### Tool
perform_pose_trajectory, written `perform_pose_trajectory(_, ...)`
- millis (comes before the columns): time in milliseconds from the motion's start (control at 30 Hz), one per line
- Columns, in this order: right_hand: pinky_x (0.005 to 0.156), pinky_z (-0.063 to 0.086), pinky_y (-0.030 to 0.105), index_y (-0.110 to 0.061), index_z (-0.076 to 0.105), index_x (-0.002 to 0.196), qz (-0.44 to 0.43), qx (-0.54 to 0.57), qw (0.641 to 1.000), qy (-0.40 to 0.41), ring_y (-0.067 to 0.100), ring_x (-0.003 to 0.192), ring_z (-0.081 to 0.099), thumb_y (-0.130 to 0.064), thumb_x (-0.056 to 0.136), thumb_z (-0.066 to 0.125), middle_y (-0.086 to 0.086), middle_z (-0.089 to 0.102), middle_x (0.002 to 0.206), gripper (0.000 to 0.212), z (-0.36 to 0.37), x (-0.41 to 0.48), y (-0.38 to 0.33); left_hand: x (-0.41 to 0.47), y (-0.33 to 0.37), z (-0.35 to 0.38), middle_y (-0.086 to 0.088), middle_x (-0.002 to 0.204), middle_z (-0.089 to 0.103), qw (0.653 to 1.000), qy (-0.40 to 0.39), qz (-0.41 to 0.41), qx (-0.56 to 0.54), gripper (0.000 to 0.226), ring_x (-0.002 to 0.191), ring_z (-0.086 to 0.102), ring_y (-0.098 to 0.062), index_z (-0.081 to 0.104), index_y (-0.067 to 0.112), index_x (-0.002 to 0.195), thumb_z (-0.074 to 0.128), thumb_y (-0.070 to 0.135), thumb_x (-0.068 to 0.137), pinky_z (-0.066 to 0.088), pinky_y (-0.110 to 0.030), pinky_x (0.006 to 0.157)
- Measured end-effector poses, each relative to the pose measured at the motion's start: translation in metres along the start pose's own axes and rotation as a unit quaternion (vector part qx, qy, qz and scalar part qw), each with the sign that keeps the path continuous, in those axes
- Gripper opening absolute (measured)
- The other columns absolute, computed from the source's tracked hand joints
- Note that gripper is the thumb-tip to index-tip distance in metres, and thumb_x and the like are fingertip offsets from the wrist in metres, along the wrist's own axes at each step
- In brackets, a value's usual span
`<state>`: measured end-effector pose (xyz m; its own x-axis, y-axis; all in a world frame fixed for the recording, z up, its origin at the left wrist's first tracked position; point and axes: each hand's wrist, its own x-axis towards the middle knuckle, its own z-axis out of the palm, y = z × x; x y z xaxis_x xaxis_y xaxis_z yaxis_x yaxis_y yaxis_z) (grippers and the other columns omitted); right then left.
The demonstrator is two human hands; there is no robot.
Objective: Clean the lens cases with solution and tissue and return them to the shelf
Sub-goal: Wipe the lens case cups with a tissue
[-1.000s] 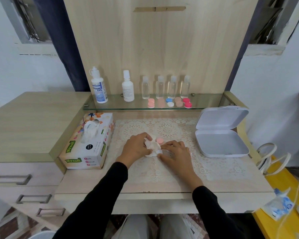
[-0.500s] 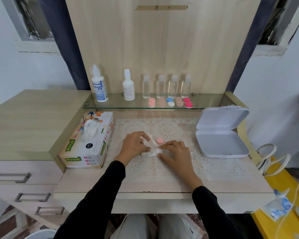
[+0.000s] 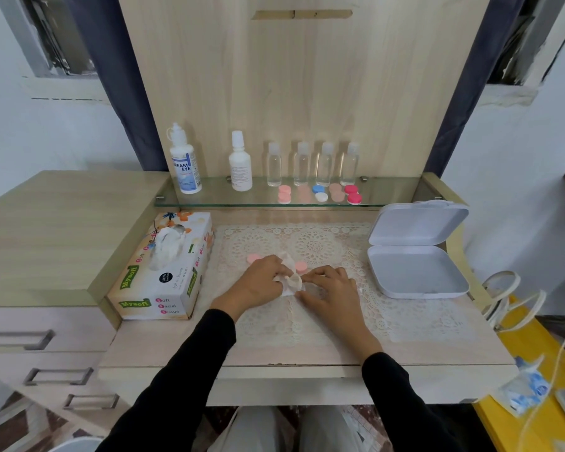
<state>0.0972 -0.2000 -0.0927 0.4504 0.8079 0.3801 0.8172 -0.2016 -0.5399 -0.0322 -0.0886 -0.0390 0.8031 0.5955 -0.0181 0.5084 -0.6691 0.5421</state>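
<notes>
Finding 1, hands. The left hand [image 3: 261, 282] has its fingers curled round a crumpled tissue [image 3: 289, 280] and bears it down onto the lace mat [image 3: 313, 246] on the bench [image 3: 274, 353]. The right hand [image 3: 331, 288] lies just beside it, fingertips bent down at the tissue's edge. The tissue hides what they pin, so we cannot tell whether that hand grips anything.

Finding 2, the item. A pink round piece [image 3: 300, 266] shows just beyond the tissue, between the two hands. We cannot tell whether it is a cap or one well of a case. A second pink piece [image 3: 254, 258] lies on the mat just beyond the left knuckles. The other lens cases [image 3: 320, 193] stand in a row on the glass shelf [image 3: 209, 200], to the right of the solution bottle [image 3: 185, 164].

Finding 3, handling. We judge these parts very light, rigid plastic, and slippery if wet with solution. They are likely to skate on the mat under a wiping stroke. We advise pinching across the rim with thumb and forefinger, pushing the soft tissue into the hollow, and carrying each case to the shelf by its edges.
</notes>
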Motion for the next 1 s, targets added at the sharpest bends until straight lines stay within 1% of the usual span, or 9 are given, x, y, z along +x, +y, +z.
perform_pose_trajectory(133,0.076,0.026,0.031,-0.032,0.072,0.102,-0.005,-0.003,1.0,-0.006,0.011,0.098,0.043,-0.046,0.08,0.064,-0.015,0.06,0.106,0.027,0.0,0.0,0.002,-0.003,0.005,-0.002,-0.01,0.115,0.053,0.995,-0.05,0.052,0.062,0.039,0.107,0.051,-0.024,0.065,0.012,0.12,0.061,0.003,0.083,0.037,-0.023,0.079)
perform_pose_trajectory(300,0.076,0.028,0.031,-0.033,0.072,0.102,-0.009,0.001,1.0,-0.009,0.01,0.097,0.043,-0.05,0.08,0.06,-0.016,0.06,0.105,0.03,-0.001,0.0,0.001,-0.005,0.0,0.0,0.001,0.088,0.05,0.997,0.007,0.055,0.057,0.033,0.084,0.047,-0.012,0.071,0.013,0.109,0.072,0.007,0.076,0.029,-0.021,0.063)
perform_pose_trajectory(400,0.076,0.026,0.031,-0.031,0.071,0.103,-0.004,0.002,1.0,-0.009,0.01,0.098,0.043,-0.043,0.082,0.066,-0.015,0.06,0.106,0.025,-0.001,0.0,0.001,-0.008,0.0,0.001,0.003,0.083,0.055,0.997,0.036,0.043,0.058,0.032,0.078,0.049,-0.011,0.073,0.013,0.105,0.077,0.013,0.074,0.025,-0.01,0.052)
perform_pose_trajectory(500,0.077,0.025,0.03,-0.032,0.07,0.106,0.0,0.004,1.0,-0.014,0.009,0.099,0.042,-0.041,0.082,0.068,-0.016,0.059,0.107,0.026,-0.002,-0.001,0.001,-0.01,-0.001,0.005,-0.001,0.089,0.065,0.997,0.066,-0.01,0.039,0.04,0.077,0.05,-0.008,0.07,0.013,0.11,0.079,0.022,0.073,0.025,-0.009,0.056)
perform_pose_trajectory(567,0.078,0.025,0.03,-0.032,0.07,0.106,0.0,0.007,1.0,-0.016,0.008,0.099,0.042,-0.042,0.082,0.068,-0.017,0.059,0.107,0.026,-0.002,-0.001,0.002,-0.012,-0.002,0.007,0.002,0.082,0.061,0.995,0.091,-0.039,0.024,0.044,0.076,0.049,-0.008,0.07,0.013,0.111,0.08,0.028,0.071,0.028,-0.016,0.063)
perform_pose_trajectory(667,0.078,0.026,0.031,-0.034,0.07,0.104,0.0,0.007,1.0,-0.017,0.007,0.098,0.041,-0.043,0.082,0.067,-0.018,0.058,0.106,0.024,-0.001,-0.001,0.002,-0.016,-0.002,0.01,0.003,0.077,0.059,0.99,0.124,-0.07,0.013,0.042,0.076,0.052,-0.01,0.072,0.011,0.103,0.082,0.032,0.069,0.031,-0.02,0.065)
perform_pose_trajectory(800,0.079,0.029,0.031,-0.035,0.071,0.103,-0.001,0.01,1.0,-0.021,0.008,0.098,0.042,-0.043,0.081,0.066,-0.019,0.058,0.105,0.024,-0.001,-0.001,0.002,-0.018,-0.003,0.011,-0.004,0.088,0.071,0.982,0.155,-0.109,-0.013,0.044,0.077,0.058,-0.012,0.074,0.008,0.095,0.086,0.035,0.063,0.035,-0.019,0.065)
perform_pose_trajectory(900,0.078,0.028,0.031,-0.034,0.071,0.103,-0.007,0.015,1.0,-0.014,0.009,0.097,0.043,-0.043,0.08,0.066,-0.019,0.06,0.102,0.026,-0.002,-0.001,0.002,-0.018,-0.008,0.011,-0.006,0.087,0.072,0.976,0.152,-0.133,-0.076,0.038,0.07,0.059,-0.008,0.074,0.006,0.092,0.087,0.028,0.063,0.042,-0.018,0.066)
perform_pose_trajectory(1000,0.079,0.037,0.035,-0.031,0.071,0.106,-0.005,0.08,0.997,0.009,0.01,0.093,0.049,-0.051,0.077,0.055,-0.018,0.062,0.097,0.039,-0.005,-0.001,0.001,-0.021,-0.019,0.01,-0.02,0.092,0.071,0.92,0.132,-0.191,-0.316,0.021,0.064,0.068,-0.012,0.071,-0.002,0.086,0.08,0.012,0.073,0.058,-0.027,0.07)
